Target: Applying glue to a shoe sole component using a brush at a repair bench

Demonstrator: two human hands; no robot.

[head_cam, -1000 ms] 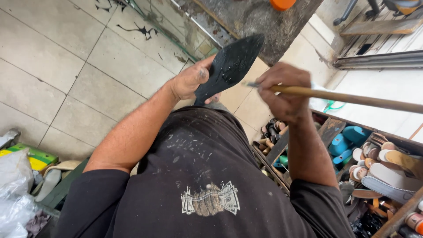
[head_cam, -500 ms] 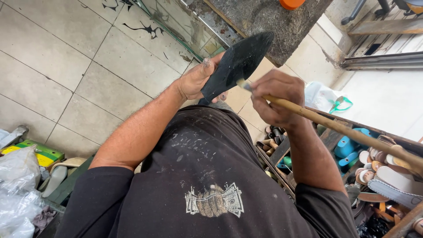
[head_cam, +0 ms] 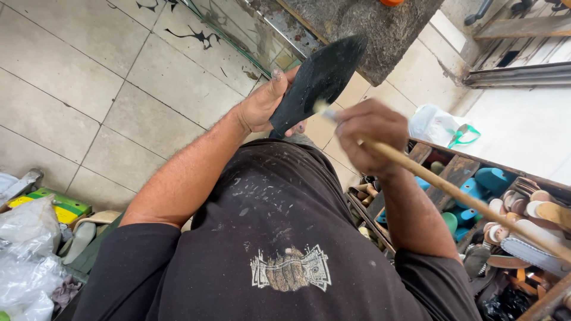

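Observation:
My left hand (head_cam: 262,108) grips a black shoe sole (head_cam: 321,76) by its narrow end, holding it up over my lap with its flat side facing me. My right hand (head_cam: 370,134) holds a long wooden-handled brush (head_cam: 464,195). The brush's pale tip touches the middle of the sole. The handle runs back past my right arm toward the lower right. A black apron speckled with dried white spots covers my lap (head_cam: 279,238).
A wooden crate (head_cam: 493,196) of blue and tan shoe forms and soles stands at my right. A white plastic bag (head_cam: 437,126) lies on the tiled floor beyond it. Clear bags (head_cam: 27,261) and a green-yellow box (head_cam: 56,205) sit at my left. A stone-topped bench (head_cam: 380,30) is ahead.
My right hand has brought the brush in from the right until its tip rests on the sole. My left hand has kept the sole raised, tilting it slightly.

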